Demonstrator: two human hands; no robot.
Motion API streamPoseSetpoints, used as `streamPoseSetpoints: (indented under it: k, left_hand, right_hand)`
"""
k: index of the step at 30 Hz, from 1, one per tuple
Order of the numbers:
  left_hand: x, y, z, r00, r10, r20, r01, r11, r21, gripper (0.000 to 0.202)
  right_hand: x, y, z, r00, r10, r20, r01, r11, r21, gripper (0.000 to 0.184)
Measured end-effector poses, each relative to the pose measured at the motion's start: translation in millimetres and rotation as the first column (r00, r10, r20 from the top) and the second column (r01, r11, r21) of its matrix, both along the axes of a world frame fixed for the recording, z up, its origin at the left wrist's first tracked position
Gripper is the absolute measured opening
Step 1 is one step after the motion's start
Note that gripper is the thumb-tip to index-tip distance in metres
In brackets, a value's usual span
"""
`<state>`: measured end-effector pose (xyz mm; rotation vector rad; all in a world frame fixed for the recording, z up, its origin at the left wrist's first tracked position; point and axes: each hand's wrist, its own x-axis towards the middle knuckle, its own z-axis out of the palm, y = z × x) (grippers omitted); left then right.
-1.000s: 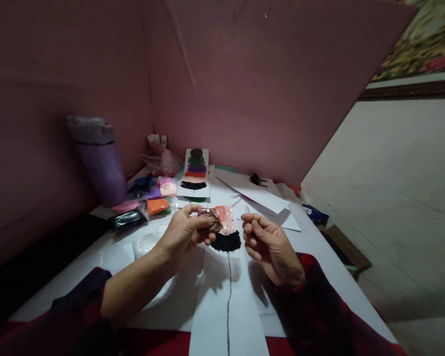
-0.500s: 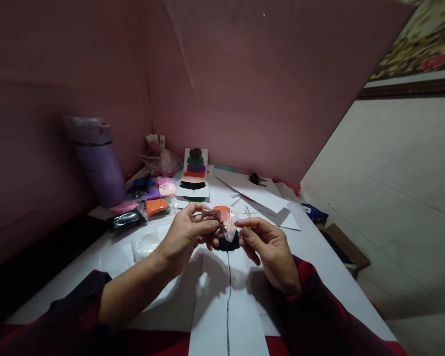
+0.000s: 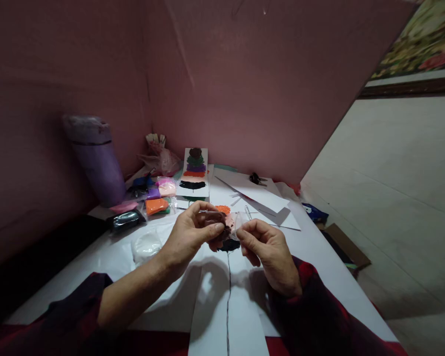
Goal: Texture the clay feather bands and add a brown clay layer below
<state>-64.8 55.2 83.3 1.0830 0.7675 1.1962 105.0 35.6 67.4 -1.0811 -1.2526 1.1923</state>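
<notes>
My left hand [image 3: 193, 228] is closed around a clear plastic bag of brown modelling clay [image 3: 226, 228], partly hidden by the fingers. My right hand [image 3: 264, 242] pinches the free edge of that bag between thumb and index finger. Both hands are raised over a white paper strip [image 3: 212, 316]. On the strip a dark line runs up to a black clay patch [image 3: 229, 245], with pale pink and an orange clay band [image 3: 222, 209] above it, mostly covered by the hands and bag.
Bagged clays, among them an orange bag [image 3: 156, 205] and a black bag [image 3: 126, 221], lie at the left with a white clay lump [image 3: 147, 245]. A card with coloured bands [image 3: 193, 173] leans at the back. A purple bottle [image 3: 98, 163], loose paper [image 3: 252, 190] and keys [image 3: 257, 179] are around.
My right hand has closed on the edge of the bag, where its fingers were beside it before. My left hand has tilted the brown clay bag slightly.
</notes>
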Motion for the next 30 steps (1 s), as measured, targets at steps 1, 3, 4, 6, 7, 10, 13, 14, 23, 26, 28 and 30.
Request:
streamPoseSetpoints:
  k: [1, 3, 4, 6, 7, 10, 13, 14, 23, 26, 28, 30]
  left_hand:
    - [-1, 0, -0.3, 1.0, -0.008, -0.008, 0.008, 1.0, -0.011, 0.044]
    - [-2, 1, -1.0, 0.999, -0.033, -0.022, 0.032, 0.999, -0.032, 0.041]
    - [-3, 2, -1.3, 0.999, -0.049, -0.024, 0.048, 0.998, -0.038, 0.038]
    - [-4, 3, -1.5, 0.995, -0.103, -0.014, 0.103, 0.994, -0.038, 0.034]
    - [-5, 4, -1.2, 0.99, -0.142, -0.004, 0.142, 0.989, -0.036, 0.034]
    - [-5, 4, 0.8, 0.969, -0.249, -0.008, 0.248, 0.968, -0.048, 0.035]
    - [-5, 3, 2.9, 0.967, -0.251, -0.041, 0.249, 0.967, -0.051, 0.033]
    - [-5, 3, 3.2, 0.969, -0.241, -0.043, 0.24, 0.97, -0.043, 0.033]
    - [-9, 6, 3.3, 0.976, -0.21, -0.064, 0.204, 0.975, -0.087, 0.032]
    - [-10, 7, 2.2, 0.974, -0.22, -0.057, 0.216, 0.973, -0.077, 0.029]
    - [-9, 6, 1.5, 0.968, -0.245, -0.06, 0.24, 0.967, -0.083, 0.028]
    - [-8, 6, 1.3, 0.964, -0.257, -0.07, 0.25, 0.963, -0.099, 0.029]
  right_hand:
    - [1, 1, 0.2, 1.0, -0.01, 0.012, 0.01, 1.0, 0.011, 0.035]
    - [3, 3, 1.5, 0.999, -0.027, 0.047, 0.025, 0.999, 0.046, 0.034]
    - [5, 4, 2.5, 0.997, -0.042, 0.069, 0.037, 0.997, 0.071, 0.033]
    - [9, 5, 5.0, 0.989, -0.077, 0.125, 0.059, 0.988, 0.141, 0.03]
    - [11, 5, 6.4, 0.984, -0.089, 0.157, 0.06, 0.982, 0.18, 0.028]
    - [14, 2, 9.9, 0.966, -0.083, 0.247, 0.016, 0.965, 0.261, 0.024]
    - [14, -1, 11.1, 0.963, 0.043, 0.265, -0.11, 0.963, 0.246, 0.016]
    - [14, -1, 10.9, 0.959, 0.102, 0.266, -0.166, 0.958, 0.232, 0.013]
    - [22, 3, 12.9, 0.957, 0.104, 0.271, -0.183, 0.941, 0.284, 0.012]
    - [23, 4, 12.1, 0.938, 0.21, 0.277, -0.277, 0.933, 0.229, 0.02]
    - [23, 5, 10.7, 0.923, 0.26, 0.284, -0.324, 0.923, 0.206, 0.017]
    - [23, 5, 10.0, 0.922, 0.268, 0.281, -0.33, 0.921, 0.206, 0.012]
